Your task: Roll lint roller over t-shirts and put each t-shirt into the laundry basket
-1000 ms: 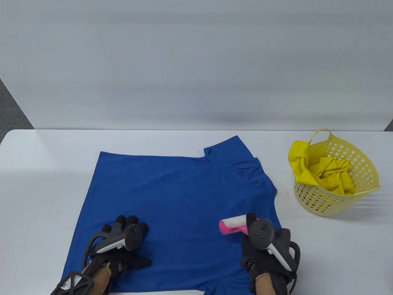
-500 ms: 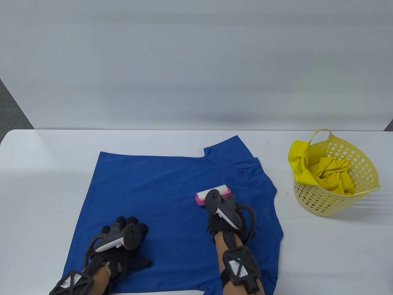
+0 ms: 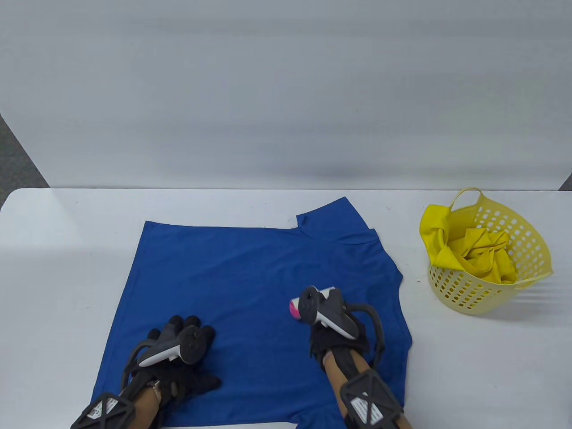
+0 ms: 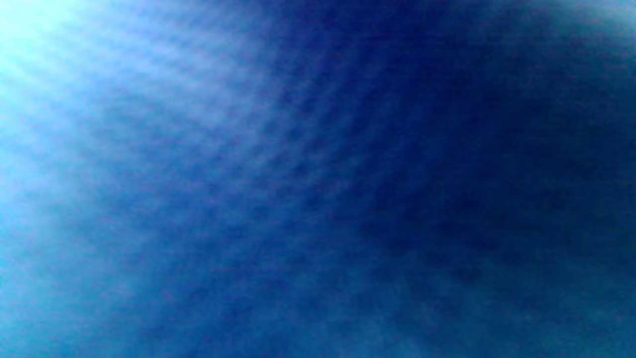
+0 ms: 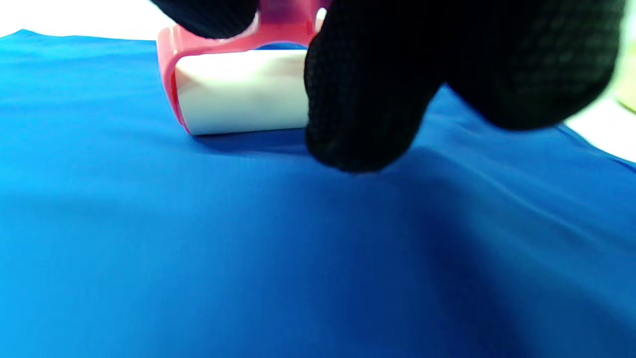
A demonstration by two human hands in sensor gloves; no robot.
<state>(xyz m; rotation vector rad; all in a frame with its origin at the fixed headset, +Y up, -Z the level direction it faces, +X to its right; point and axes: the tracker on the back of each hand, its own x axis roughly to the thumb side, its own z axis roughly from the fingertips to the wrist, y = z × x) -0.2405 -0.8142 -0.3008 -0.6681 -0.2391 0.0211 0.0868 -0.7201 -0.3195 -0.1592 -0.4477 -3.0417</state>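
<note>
Two hands are at work on the blue t-shirt [image 3: 250, 286], which lies spread flat on the white counter [image 3: 58, 250]. Your right hand [image 3: 333, 333] has its grip curled round the pink handle of the lint roller [image 3: 296, 307], with the white roll pressed down on the shirt's right half. The roller pokes out just ahead of your fingers, on their left side as seen from above, mostly hidden under the tracker. In the right wrist view the roll [image 5: 238, 92] sits on the cloth directly in front of your gloved fingertips [image 5: 357, 114], its pink frame wrapping the left end.

Your left hand [image 3: 183, 357] lies flat on the shirt's lower left part, fingers spread and straight, pressing the fabric down; its wrist camera shows only blurred blue cloth.

The yellow laundry basket [image 3: 527, 250] stands on the counter well to the right of the shirt, apart from both hands, with a crumpled yellow t-shirt [image 3: 478, 259] inside it, part of it draped over the left rim.
</note>
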